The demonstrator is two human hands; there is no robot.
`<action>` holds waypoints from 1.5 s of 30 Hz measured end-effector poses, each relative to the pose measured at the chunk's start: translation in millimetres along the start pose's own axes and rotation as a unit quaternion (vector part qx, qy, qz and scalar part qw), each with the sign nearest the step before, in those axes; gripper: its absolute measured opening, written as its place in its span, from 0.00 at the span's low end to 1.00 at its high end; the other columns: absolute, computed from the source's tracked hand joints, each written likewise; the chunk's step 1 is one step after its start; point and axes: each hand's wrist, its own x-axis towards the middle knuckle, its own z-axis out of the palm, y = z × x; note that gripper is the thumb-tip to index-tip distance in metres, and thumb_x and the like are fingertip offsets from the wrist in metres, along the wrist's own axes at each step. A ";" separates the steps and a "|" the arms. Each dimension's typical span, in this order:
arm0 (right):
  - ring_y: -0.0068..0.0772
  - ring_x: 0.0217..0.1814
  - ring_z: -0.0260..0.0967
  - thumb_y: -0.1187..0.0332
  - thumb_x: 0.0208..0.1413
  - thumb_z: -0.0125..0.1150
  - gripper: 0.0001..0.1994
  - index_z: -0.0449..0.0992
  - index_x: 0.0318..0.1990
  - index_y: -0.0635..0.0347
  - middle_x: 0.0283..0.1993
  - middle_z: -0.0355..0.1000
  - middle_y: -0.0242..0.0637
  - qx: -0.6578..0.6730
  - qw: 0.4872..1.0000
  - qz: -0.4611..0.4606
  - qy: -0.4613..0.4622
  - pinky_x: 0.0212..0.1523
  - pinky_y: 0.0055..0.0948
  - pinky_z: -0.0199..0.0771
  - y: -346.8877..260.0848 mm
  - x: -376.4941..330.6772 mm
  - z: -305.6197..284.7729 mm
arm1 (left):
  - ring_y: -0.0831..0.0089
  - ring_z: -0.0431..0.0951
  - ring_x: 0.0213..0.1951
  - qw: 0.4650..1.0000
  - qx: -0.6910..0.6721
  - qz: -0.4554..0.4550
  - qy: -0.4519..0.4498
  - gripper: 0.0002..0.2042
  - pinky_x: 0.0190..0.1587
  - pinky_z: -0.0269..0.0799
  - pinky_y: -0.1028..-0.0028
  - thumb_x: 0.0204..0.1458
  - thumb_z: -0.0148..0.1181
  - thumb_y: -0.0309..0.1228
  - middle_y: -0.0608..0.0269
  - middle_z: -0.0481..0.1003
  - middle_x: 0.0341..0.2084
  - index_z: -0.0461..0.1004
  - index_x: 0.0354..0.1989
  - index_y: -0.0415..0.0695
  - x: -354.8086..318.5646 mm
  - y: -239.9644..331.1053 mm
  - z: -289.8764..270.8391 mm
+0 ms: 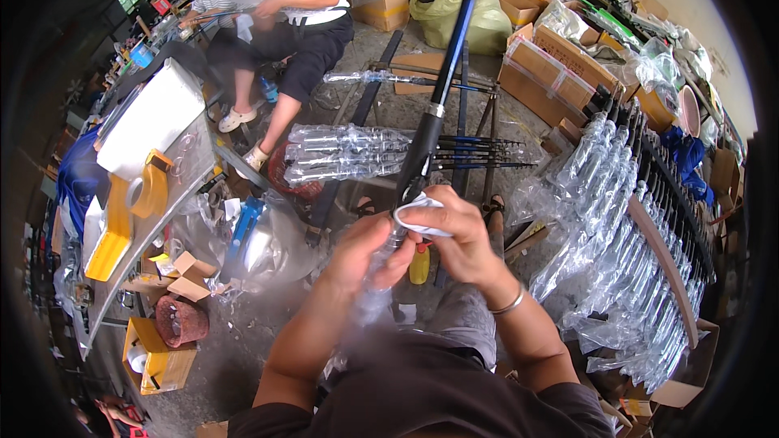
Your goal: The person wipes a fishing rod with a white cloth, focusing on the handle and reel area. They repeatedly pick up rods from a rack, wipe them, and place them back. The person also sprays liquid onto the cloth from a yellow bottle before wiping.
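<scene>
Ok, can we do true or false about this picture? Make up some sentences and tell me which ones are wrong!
1. The right hand holds a white cloth. True.
2. The silvery bracelet is on the left arm. False: it is on the right arm.
3. The black rod reaches up toward the top of the picture. True.
4. The big bag near the top is bright red. False: it is yellowish green.
5. Many plastic-wrapped rods lie over on the person's right. True.
</scene>
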 end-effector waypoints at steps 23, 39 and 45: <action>0.48 0.36 0.73 0.85 0.41 0.57 0.27 0.76 0.54 0.57 0.38 0.73 0.47 -0.177 0.983 -0.053 -0.003 0.38 0.41 0.74 -11.4 22.9 -33.3 | 0.79 0.73 0.32 0.808 0.482 0.227 0.251 0.14 0.36 0.69 0.80 0.56 0.59 0.21 0.64 0.74 0.32 0.69 0.50 0.34 6.5 -20.1 3.4; 0.43 0.25 0.72 0.77 0.39 0.62 0.30 0.71 0.57 0.56 0.27 0.69 0.40 -0.368 0.927 -0.006 0.073 0.24 0.39 0.74 -19.0 33.0 -34.9 | 0.54 0.78 0.34 0.525 0.717 0.309 0.339 0.19 0.34 0.73 0.63 0.39 0.69 0.20 0.54 0.75 0.34 0.74 0.43 0.40 10.7 -21.8 11.0; 0.41 0.22 0.71 0.77 0.42 0.61 0.27 0.72 0.56 0.56 0.27 0.69 0.39 -0.353 0.932 -0.079 -0.006 0.21 0.39 0.72 -3.3 3.8 4.2 | 0.53 0.78 0.33 0.557 0.686 0.324 0.338 0.19 0.35 0.73 0.65 0.39 0.67 0.17 0.52 0.74 0.32 0.73 0.42 0.37 17.7 -20.7 16.4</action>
